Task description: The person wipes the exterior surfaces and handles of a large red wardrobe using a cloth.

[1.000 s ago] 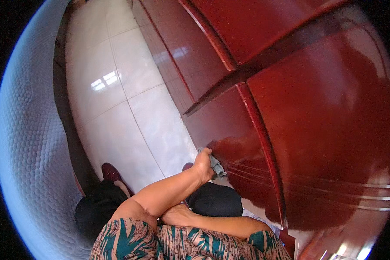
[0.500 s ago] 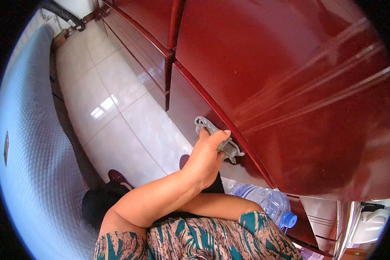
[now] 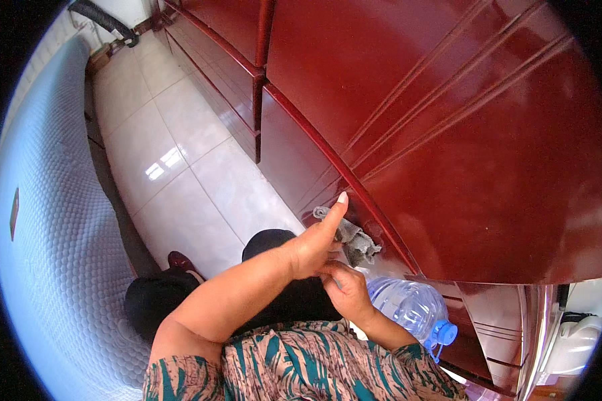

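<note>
Head view: grey cloth [image 3: 360, 247] in left hand [image 3: 312, 250], before glossy dark-red cabinet [image 3: 475, 174].
Left fingers closed on cloth, thumb raised; right hand [image 3: 348, 291] just beside left, fingers bent, grip cannot be told; blue-capped water jug [image 3: 407, 306] near it.

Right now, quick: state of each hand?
Left hand: holding the grey cloth.
Right hand: up by the left hand; whether it grips anything cannot be told.
</note>
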`<move>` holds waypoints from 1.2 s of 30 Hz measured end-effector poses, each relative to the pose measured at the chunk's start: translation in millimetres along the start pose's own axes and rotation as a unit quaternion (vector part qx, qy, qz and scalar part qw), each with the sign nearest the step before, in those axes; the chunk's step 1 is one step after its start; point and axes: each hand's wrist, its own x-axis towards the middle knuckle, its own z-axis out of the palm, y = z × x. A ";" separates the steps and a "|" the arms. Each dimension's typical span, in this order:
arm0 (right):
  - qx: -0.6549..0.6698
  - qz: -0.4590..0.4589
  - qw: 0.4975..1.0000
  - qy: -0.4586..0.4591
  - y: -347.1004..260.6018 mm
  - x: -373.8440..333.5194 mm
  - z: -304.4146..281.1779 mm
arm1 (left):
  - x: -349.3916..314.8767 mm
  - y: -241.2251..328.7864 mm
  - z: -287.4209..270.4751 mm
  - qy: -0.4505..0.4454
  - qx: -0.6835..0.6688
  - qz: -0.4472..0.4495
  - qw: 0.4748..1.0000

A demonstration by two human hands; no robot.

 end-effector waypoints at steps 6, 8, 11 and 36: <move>0.036 0.068 0.990 0.116 0.9 14.0 -22.5 | -27.2 28.3 7.6 -0.028 0.298 0.001 0.954; 0.115 0.021 0.988 0.097 11.8 11.2 -20.0 | -33.6 21.1 14.1 0.025 0.336 0.073 0.939; 0.222 -0.035 0.971 0.079 -9.6 19.2 -23.2 | -50.2 17.8 10.9 0.045 0.366 0.129 0.921; 0.025 0.152 0.988 -0.032 121.7 -32.5 7.4 | -185.7 -2.8 -204.4 0.426 0.074 0.251 0.866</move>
